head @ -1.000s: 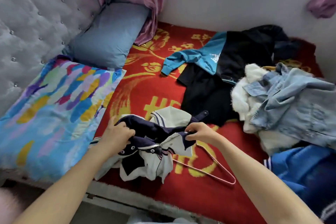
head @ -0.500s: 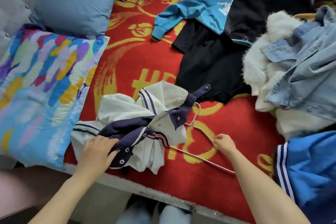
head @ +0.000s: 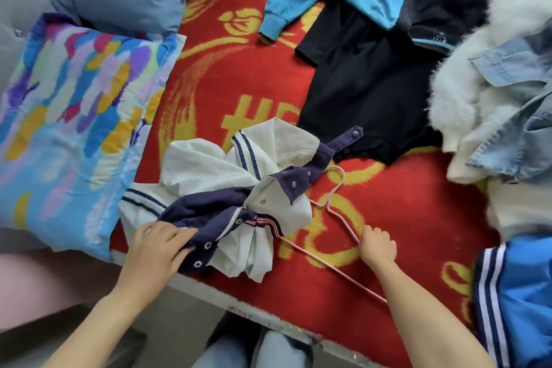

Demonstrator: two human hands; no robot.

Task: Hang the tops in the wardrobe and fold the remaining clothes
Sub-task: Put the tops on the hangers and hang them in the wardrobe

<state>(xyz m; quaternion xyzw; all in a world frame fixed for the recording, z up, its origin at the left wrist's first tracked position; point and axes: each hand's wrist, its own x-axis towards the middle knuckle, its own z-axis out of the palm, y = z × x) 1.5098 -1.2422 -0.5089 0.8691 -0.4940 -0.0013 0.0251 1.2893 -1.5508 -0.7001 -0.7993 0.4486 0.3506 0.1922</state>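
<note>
Left of thin pink wire hanger (head: 328,206) clasped by right hand (head: 378,246), gripping crumpled white-and-navy top (head: 209,170) with left hand (head: 155,248) for hanging; next, probably threading its neckline.

I see the top (head: 209,176) on the bed (head: 403,203), near edge; hanger (head: 328,207) apparently under its right side; pillows (head: 74,116) left, clothes pile (head: 493,98) right.

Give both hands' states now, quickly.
Left hand: grips the sailor top.
Right hand: grips the pink hanger.
</note>
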